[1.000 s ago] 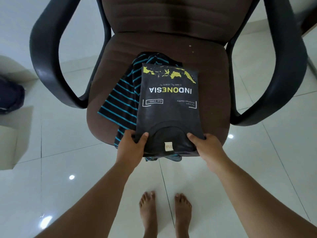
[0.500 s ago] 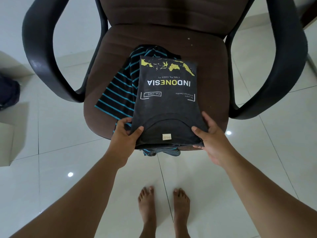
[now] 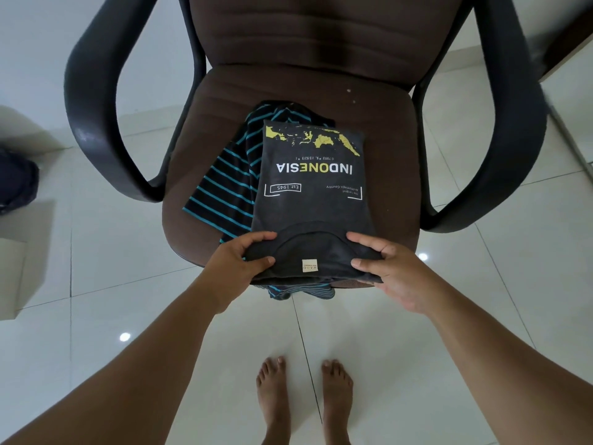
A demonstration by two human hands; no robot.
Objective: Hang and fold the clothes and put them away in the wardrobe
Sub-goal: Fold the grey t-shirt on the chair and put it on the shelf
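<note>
A folded dark grey T-shirt (image 3: 313, 203) printed with a yellow map and "INDONESIA" lies on the brown seat of a chair (image 3: 391, 175). Under it lies a black shirt with teal stripes (image 3: 221, 194), sticking out to the left and over the seat's front edge. My left hand (image 3: 239, 261) grips the grey shirt's near left corner by the collar, thumb on top. My right hand (image 3: 382, 264) grips the near right corner the same way. The shirt's collar label faces me between the two hands.
The chair has black curved armrests (image 3: 93, 101) on both sides. It stands on a glossy white tiled floor (image 3: 96, 252). A dark bag (image 3: 16, 181) lies at the left edge. My bare feet (image 3: 305, 399) stand just in front of the chair.
Both hands have closed their fingers further round the grey shirt's near corners, the right hand going from flat on the cloth to gripping it. The stack stays on the seat.
</note>
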